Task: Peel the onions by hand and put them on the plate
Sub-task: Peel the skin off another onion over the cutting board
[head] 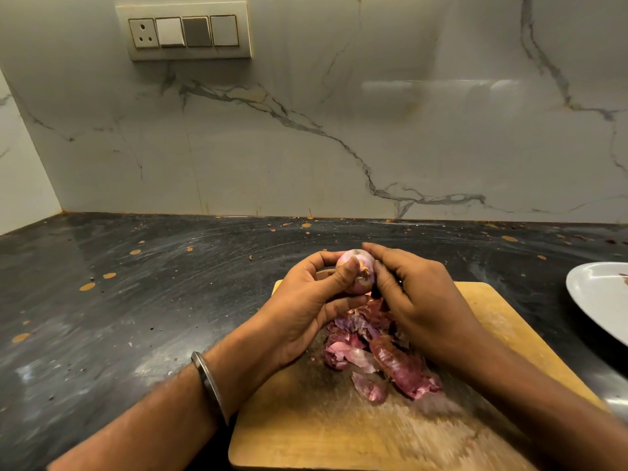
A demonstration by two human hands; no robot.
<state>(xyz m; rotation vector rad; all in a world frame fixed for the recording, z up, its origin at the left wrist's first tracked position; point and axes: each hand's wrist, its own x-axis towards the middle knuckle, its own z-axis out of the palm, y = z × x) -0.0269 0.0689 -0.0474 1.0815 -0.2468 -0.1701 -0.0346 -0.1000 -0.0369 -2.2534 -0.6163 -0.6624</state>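
Observation:
A small pale purple onion (359,266) is held above the far edge of a wooden cutting board (339,430). My left hand (306,307) grips it from the left, thumb across its front and fingers curled behind and under it. My right hand (418,300) holds it from the right, fingertips over its top and thumb at its side. A heap of dark red onion skins (377,355) lies on the board below the hands. A white plate (598,297) sits at the right edge, partly cut off by the frame.
The board lies on a dark stone counter (136,300) spotted with orange flecks. A marble backsplash (339,130) closes off the back, with a switch and socket panel (185,32) high on the left. A metal bangle (209,385) circles my left wrist.

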